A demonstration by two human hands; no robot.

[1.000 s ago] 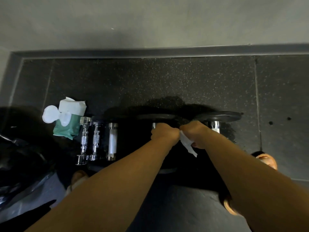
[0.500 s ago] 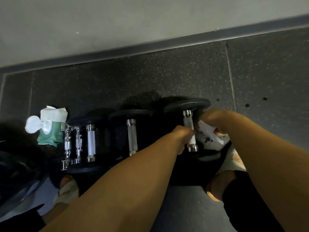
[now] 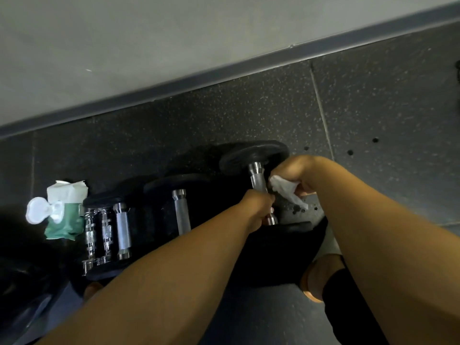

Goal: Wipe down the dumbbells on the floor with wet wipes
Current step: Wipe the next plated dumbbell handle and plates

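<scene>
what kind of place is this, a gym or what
Probably a gym or home workout room: a row of dumbbells lies on dark speckled rubber floor tiles, beside a plain wall with a grey baseboard.

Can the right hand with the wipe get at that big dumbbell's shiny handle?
Probably yes. The right hand holds the wipe right beside the handle, whose far part is bare; the left hand grips only the near part.

Bare forearms [image 3: 174, 282], blk legwear [image 3: 348, 310].
</scene>
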